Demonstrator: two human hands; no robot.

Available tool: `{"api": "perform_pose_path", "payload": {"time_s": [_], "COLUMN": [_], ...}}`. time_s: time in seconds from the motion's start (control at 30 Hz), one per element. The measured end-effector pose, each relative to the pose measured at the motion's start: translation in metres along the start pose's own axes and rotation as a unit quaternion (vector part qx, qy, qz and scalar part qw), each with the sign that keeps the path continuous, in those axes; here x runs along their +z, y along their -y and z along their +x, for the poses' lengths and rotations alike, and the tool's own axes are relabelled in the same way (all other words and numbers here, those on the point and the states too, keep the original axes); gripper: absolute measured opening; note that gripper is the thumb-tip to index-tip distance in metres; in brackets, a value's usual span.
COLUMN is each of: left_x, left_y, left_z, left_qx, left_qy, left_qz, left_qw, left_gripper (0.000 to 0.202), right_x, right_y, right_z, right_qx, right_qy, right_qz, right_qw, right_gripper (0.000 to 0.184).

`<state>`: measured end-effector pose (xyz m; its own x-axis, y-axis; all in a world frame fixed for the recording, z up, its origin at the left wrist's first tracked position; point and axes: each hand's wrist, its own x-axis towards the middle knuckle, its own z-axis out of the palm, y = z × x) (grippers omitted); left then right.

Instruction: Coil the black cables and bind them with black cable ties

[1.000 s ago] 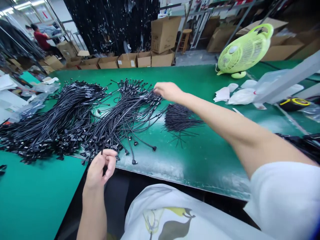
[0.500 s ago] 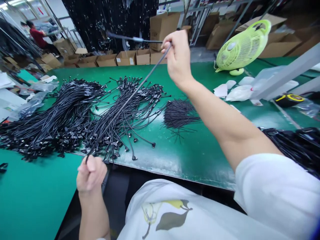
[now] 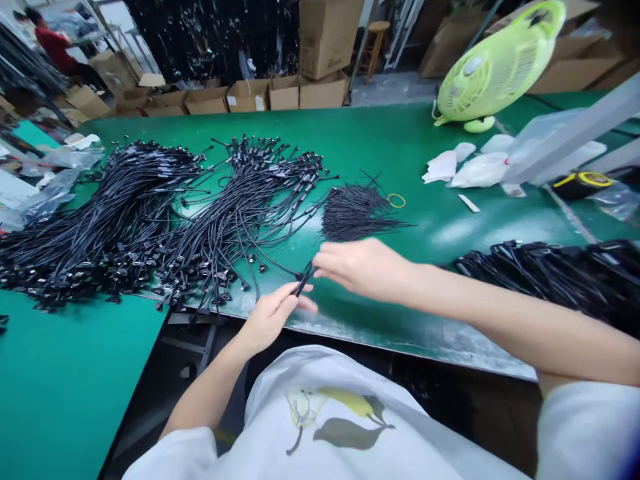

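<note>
A black cable (image 3: 304,279) is gathered short between my two hands, over the front edge of the table. My left hand (image 3: 273,315) is closed on its lower part, with the thumb along it. My right hand (image 3: 357,267) pinches its upper end from the right. How the cable is folded inside the fingers is hidden. Two heaps of black cables with plugs lie to the left: a farther heap (image 3: 125,193) and a nearer heap (image 3: 235,200). Just beyond my right hand is a bundle of thin black ties (image 3: 353,210).
A yellow rubber band (image 3: 397,201) lies beside the ties. Folded black cables (image 3: 555,273) are piled at the right. Behind them are a tape measure (image 3: 583,184), plastic bags (image 3: 483,171) and a green fan (image 3: 493,70). Cardboard boxes (image 3: 250,97) line the far side; a person (image 3: 53,47) sits far left.
Half a second ago the cable was stretched long between my raised right hand and low left hand. Both hands have come together at the table's edge, with the cable gathered short.
</note>
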<state>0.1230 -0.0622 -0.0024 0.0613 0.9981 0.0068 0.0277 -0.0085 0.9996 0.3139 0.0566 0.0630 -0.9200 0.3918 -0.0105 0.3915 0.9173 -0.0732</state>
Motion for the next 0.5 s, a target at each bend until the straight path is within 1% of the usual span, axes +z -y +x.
{"api": "perform_pose_path", "payload": {"time_s": [0.03,0.07,0.1,0.13,0.2,0.23,0.27,0.33,0.37,0.4,0.43,0.5], "left_x": [0.009,0.013,0.013,0.01,-0.004,-0.011,-0.019,-0.027,-0.028,-0.026,-0.022,-0.011], "left_y": [0.002,0.002,0.001,-0.001,-0.008,-0.011,-0.015,-0.022,-0.025,-0.026,-0.027,-0.027], "left_z": [0.002,0.003,0.004,0.005,0.006,0.007,0.008,0.012,0.015,0.019,0.024,0.035], "left_qx": [-0.026,-0.049,-0.067,-0.079,-0.101,-0.101,-0.092,-0.063,-0.051,-0.047,-0.05,-0.066], "left_qy": [0.03,0.044,0.05,0.05,0.046,0.029,-0.002,-0.072,-0.096,-0.113,-0.121,-0.123], "left_qz": [-0.069,-0.137,-0.195,-0.242,-0.319,-0.361,-0.402,-0.464,-0.475,-0.471,-0.455,-0.413], "left_qw": [0.997,0.988,0.977,0.966,0.941,0.927,0.911,0.881,0.873,0.874,0.881,0.9], "left_gripper": [0.036,0.036,0.035,0.034,0.027,0.023,0.021,0.021,0.024,0.027,0.028,0.027], "right_x": [-0.005,-0.009,-0.011,-0.01,-0.003,0.003,0.01,0.026,0.033,0.039,0.043,0.047], "right_y": [-0.01,-0.023,-0.039,-0.056,-0.084,-0.094,-0.1,-0.1,-0.094,-0.085,-0.073,-0.048], "right_z": [-0.003,-0.006,-0.012,-0.019,-0.038,-0.047,-0.056,-0.07,-0.075,-0.079,-0.081,-0.085], "right_qx": [0.028,0.053,0.073,0.091,0.12,0.129,0.131,0.126,0.122,0.113,0.097,0.036], "right_qy": [-0.028,-0.051,-0.069,-0.085,-0.11,-0.12,-0.131,-0.155,-0.166,-0.175,-0.178,-0.161], "right_qz": [-0.001,0.002,0.012,0.029,0.077,0.101,0.12,0.128,0.107,0.072,0.031,-0.029], "right_qw": [0.999,0.997,0.995,0.992,0.984,0.979,0.975,0.971,0.973,0.976,0.979,0.986], "right_gripper": [0.026,0.027,0.028,0.029,0.028,0.028,0.027,0.027,0.028,0.029,0.03,0.033]}}
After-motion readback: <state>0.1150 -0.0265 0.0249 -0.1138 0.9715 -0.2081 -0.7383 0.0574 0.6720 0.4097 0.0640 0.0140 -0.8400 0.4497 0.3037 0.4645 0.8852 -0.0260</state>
